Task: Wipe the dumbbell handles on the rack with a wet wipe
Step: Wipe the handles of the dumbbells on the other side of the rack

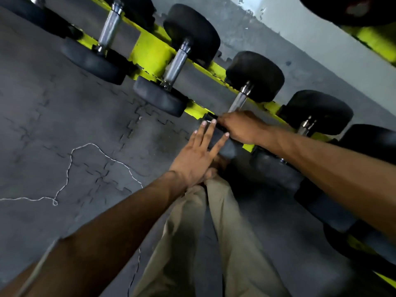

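Note:
A yellow-green rack [150, 52] holds a row of black dumbbells with chrome handles. My right hand [242, 127] curls over the near end of one chrome handle [236, 102], below its far head [255, 76]. My left hand [195, 159] lies with straight, spread fingers on that dumbbell's near head [227, 150]. No wet wipe shows; whatever is under my right palm is hidden. To the left are two more handles [175, 65] [110, 26], and to the right another handle [306, 126] sits partly behind my right forearm.
A thin white cord [70, 159] trails over the grey interlocking floor mats on the left. My legs in beige trousers [225, 221] stand close to the rack. An upper rack tier [375, 40] with dark weights hangs at the top right.

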The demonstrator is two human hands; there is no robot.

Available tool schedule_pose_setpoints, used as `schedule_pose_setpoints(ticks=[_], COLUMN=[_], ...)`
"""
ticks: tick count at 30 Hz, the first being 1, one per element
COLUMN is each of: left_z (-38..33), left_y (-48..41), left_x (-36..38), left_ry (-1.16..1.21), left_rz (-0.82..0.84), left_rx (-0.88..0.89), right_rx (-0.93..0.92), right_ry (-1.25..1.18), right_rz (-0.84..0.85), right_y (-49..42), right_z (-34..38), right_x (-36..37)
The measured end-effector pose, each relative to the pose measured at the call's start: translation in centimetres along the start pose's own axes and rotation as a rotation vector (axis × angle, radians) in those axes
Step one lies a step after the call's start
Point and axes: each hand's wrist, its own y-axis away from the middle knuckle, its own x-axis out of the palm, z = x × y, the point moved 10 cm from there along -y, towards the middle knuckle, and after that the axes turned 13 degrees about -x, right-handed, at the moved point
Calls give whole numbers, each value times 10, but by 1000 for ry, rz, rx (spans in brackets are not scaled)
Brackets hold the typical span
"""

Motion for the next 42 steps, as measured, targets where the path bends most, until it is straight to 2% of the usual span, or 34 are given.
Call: schedule_pose_setpoints(ticks=[2,5,6,11,13,14,17,18,21,23,26,30,34,35,38,39,42], left_z=[3,4,2,-8,-10,-11,-12,-11,-8,-8,-10,-13,-12,-12,-14,-14,-13], left_y=[2,5,6,4,-1,-4,-5,-4,-1,0,-2,-4,-4,-4,-4,-5,-6], left_x=[-2,-5,-4,5,9,9,14,17,17,16,15,15,15,15,16,16,17], left_ry=[-23,-25,-33,-90,-117,-133,-115,-111,-108,-102,-124,-110,-96,-106,-106,-102,-97], left_rz=[10,4,3,-12,-23,-35,-11,-7,-8,1,2,-32,-48,-44,-40,-45,-52], left_rx=[9,-11,-21,-66,-92,-105,-126,-129,-141,-147,-159,-157,-167,-165,-164,-167,-168], right_rx=[11,212,212,203,173,208,486,552,725,806,907,970,852,854,868,867,813], right_ry=[46,-23,-67,-113,-104,-134,-338,-382,-733,-894,-1132,-1582,-1737,-1765,-1946,-1951,-1850], right_rz=[-28,-261,-309,-304,-360,-447,-688,-717,-720,-666,-676,-958,-827,-846,-1061,-1056,-795], right_y=[-2,11,13,18,24,31,55,58,64,62,55,49,36,36,33,31,26], right_z=[-5,-40,-41,-27,-34,-45,-77,-74,-53,-53,-81,-97,-76,-84,-118,-119,-91], right_x=[-11,-34,-30,-1,-1,-5,1,13,58,81,94,107,113,107,95,98,112])
